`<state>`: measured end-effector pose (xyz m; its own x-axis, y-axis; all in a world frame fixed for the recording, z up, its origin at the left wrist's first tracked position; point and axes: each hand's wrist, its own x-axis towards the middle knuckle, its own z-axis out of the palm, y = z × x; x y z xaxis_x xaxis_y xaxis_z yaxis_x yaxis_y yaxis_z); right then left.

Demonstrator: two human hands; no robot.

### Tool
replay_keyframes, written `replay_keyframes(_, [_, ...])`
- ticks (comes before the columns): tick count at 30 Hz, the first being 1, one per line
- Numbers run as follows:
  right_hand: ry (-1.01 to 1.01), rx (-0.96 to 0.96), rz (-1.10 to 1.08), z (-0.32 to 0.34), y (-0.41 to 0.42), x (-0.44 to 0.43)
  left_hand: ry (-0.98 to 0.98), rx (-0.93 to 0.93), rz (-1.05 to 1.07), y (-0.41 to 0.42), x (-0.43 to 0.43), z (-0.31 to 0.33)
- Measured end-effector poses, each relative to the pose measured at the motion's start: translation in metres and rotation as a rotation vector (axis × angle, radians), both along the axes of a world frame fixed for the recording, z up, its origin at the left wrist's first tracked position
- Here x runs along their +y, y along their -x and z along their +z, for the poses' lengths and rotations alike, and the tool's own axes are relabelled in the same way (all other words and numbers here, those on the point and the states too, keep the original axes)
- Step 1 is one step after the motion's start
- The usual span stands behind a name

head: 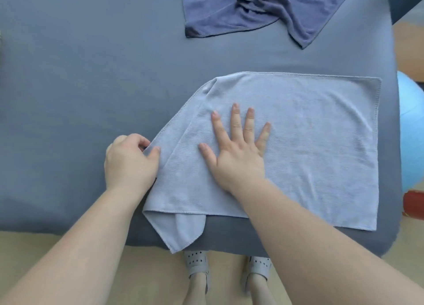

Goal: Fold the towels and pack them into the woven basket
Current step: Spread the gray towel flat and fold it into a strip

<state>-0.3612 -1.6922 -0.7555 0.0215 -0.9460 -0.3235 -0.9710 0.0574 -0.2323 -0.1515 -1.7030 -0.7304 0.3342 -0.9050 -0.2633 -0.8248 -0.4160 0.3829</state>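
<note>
The light grey towel (309,144) lies partly folded near the front edge of the blue-grey covered surface (91,86), with one corner hanging over that edge. Our left hand (129,160) pinches the towel's left fold between thumb and curled fingers. Our right hand (238,153) presses flat on its middle, fingers straight and spread. A dark blue towel (263,9) lies crumpled well apart at the far side, and a pale blue ball (410,132) sits beyond the right edge.
</note>
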Motion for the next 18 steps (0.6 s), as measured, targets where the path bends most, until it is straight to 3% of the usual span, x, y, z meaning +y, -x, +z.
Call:
replay_keyframes(6, [0.007, 0.023, -0.029, -0.011, -0.002, 0.001, 0.032, 0.075, -0.048, -0.019, -0.008, 0.005])
replay_keyframes(10, [-0.02, 0.051, -0.028, -0.012, -0.003, -0.001, 0.024, 0.046, -0.187, -0.034, -0.041, 0.016])
replay_keyframes(18, [-0.072, 0.062, -0.02, -0.018, 0.0, -0.003, 0.169, -0.263, -0.453, -0.055, -0.148, 0.043])
